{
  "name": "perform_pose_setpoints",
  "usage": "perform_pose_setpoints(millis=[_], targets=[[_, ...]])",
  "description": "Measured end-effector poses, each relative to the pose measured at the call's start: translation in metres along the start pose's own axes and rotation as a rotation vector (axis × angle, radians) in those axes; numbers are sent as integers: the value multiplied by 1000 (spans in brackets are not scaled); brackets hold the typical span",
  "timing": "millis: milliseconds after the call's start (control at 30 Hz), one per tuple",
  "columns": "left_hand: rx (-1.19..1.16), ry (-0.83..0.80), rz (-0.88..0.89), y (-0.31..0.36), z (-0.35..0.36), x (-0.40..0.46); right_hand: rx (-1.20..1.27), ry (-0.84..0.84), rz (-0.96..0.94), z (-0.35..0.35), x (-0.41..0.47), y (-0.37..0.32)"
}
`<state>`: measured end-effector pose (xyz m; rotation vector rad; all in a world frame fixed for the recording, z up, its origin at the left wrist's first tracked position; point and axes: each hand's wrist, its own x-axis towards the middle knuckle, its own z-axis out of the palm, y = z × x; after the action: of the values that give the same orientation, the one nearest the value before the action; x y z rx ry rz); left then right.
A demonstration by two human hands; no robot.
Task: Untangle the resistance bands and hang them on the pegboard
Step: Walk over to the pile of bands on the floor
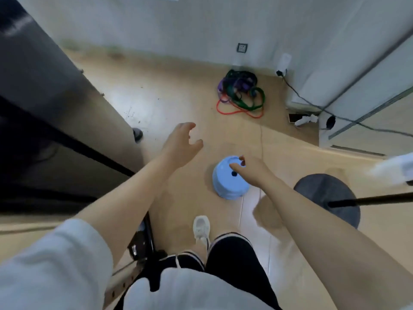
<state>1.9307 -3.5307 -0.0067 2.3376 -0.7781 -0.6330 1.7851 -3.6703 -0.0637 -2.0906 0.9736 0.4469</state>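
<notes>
By far wall, past blue tub [230, 179], resistance bands [240, 92] lie knotted on floor. Your left hand [181, 145] and right hand [251, 170] reach out, fingers loose, spread, holding nothing. First step: step past tub, grab pile

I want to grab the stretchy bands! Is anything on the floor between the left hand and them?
No. In the head view, only bare wooden floor lies between the left hand and the tangled bands.

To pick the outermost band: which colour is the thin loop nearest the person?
Red, clearest in the head view.
</notes>
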Motion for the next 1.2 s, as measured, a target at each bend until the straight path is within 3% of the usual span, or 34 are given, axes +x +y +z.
perform_pose_setpoints(millis=[200,367,500,700,867,1200], targets=[[71,-14,58,13,-44,130,198,30,67,-78,108,-49],[152,73,93,3,-56,258,542,33,124,-117,231,-86],[146,-55,49,8,-66,371,609,3,228,-158,329,-112],[112,-143,0,9,-88,509,505,-48,270,-214,446,-150],[71,-209,-59,-14,-80,617,420,-92,269,-219,540,-158],[0,-356,-184,-89,37,775,340,-171,357,-181,706,-101]])
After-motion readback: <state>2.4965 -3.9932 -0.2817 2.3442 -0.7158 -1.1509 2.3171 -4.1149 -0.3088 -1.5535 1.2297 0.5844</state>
